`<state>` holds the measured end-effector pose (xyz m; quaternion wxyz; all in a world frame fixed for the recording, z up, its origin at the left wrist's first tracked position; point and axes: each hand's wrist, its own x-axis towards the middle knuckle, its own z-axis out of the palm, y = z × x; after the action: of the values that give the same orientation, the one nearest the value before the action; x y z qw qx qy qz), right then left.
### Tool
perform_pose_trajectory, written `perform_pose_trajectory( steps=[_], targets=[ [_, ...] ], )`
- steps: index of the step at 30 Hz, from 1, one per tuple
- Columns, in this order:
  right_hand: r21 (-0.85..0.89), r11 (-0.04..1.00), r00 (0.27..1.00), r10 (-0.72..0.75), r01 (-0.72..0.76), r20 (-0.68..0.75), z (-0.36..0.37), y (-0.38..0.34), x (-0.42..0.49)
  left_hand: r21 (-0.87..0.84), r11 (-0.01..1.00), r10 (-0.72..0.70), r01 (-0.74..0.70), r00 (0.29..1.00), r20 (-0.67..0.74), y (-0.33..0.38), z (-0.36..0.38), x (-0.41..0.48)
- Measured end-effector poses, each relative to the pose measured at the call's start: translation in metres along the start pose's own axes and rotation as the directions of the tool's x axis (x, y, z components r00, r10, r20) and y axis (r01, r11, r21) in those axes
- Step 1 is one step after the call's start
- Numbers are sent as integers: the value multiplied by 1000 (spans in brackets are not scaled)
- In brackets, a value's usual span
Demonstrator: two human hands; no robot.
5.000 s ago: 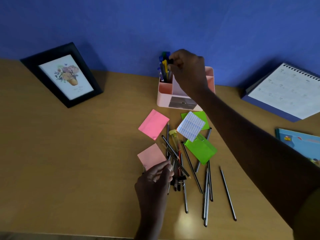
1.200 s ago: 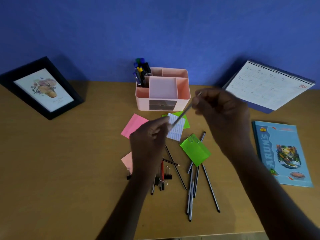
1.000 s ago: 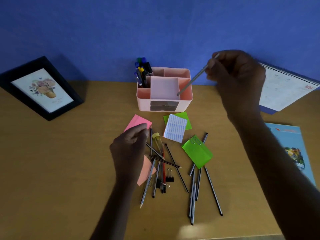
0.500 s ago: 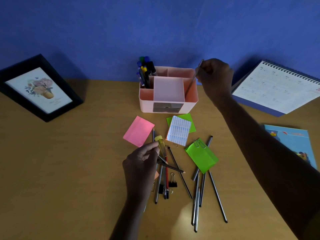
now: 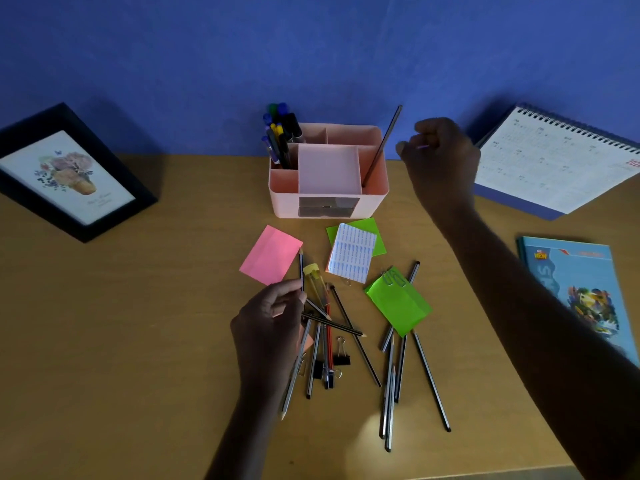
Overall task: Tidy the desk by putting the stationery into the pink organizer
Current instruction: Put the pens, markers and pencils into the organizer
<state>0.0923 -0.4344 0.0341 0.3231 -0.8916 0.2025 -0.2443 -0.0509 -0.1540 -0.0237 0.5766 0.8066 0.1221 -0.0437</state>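
Your left hand (image 5: 273, 318) pinches a pencil (image 5: 301, 268) at six o'clock of the organizer (image 5: 327, 202); your right hand (image 5: 438, 157) is loosely curled, empty, at three. The pencil is light, stiff and probably slick: grip mid-shaft. More litter the worktop (image 5: 138, 341).

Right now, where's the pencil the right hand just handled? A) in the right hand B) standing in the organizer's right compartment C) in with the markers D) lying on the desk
B: the pencil leans in the pink organizer's right compartment; the right hand is beside it, off it.
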Motion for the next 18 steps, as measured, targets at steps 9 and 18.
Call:
perform_pose_trajectory(
  steps=[9, 18],
  targets=[
    [-16, 1000, 880, 2, 7, 475, -43, 23, -210, 66, 998, -14, 8, 995, 99, -24, 0, -47],
    [-167, 958, 861, -124, 234, 494, -31, 38, -267, 106, 991, 67, -82, 988, 139, -30, 13, -68]
  ],
)
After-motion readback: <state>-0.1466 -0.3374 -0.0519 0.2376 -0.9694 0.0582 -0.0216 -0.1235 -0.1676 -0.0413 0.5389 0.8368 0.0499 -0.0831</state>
